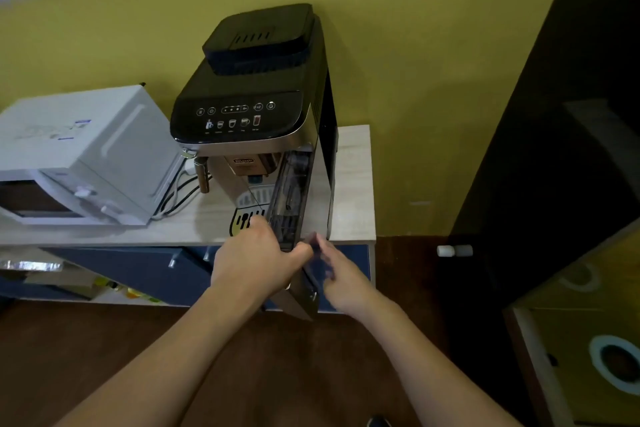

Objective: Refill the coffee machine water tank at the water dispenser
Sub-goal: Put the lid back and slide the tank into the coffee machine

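Tank extraction in hand: water tank sits partway out of its slot on the right side of the coffee machine, front end overhanging the counter edge. Left hand has fingers curled closed around the tank's front edge, while the right hand is motion-blurred beside it, fingers apparently loosely spread, grip uncertain; judgement: draw straight along the slot, keep level, support from below before it clears. Tank is narrow, tall, smoky-transparent; water level cannot be read.
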`<state>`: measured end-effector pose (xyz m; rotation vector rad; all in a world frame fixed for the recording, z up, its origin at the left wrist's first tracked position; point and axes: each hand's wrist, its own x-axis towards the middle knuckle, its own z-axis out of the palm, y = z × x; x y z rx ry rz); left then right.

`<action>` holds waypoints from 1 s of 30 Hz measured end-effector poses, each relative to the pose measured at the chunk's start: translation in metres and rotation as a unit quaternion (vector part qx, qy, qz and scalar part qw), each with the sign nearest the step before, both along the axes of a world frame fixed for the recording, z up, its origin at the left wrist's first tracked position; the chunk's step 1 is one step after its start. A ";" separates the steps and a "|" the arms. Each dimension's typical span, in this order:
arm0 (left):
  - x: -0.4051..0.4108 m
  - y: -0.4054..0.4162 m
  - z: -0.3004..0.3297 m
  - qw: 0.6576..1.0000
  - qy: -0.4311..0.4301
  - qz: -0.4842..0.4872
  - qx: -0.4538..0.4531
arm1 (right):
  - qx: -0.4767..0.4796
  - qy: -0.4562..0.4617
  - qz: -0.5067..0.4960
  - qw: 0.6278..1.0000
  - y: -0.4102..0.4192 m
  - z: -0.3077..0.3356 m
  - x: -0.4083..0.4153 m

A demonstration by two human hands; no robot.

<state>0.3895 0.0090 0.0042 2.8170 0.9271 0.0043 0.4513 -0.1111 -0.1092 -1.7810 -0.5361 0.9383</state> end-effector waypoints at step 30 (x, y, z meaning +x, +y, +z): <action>0.004 0.010 -0.024 0.994 -0.051 -0.087 0.042 | -0.136 -0.226 -0.014 0.964 0.011 -0.030 -0.042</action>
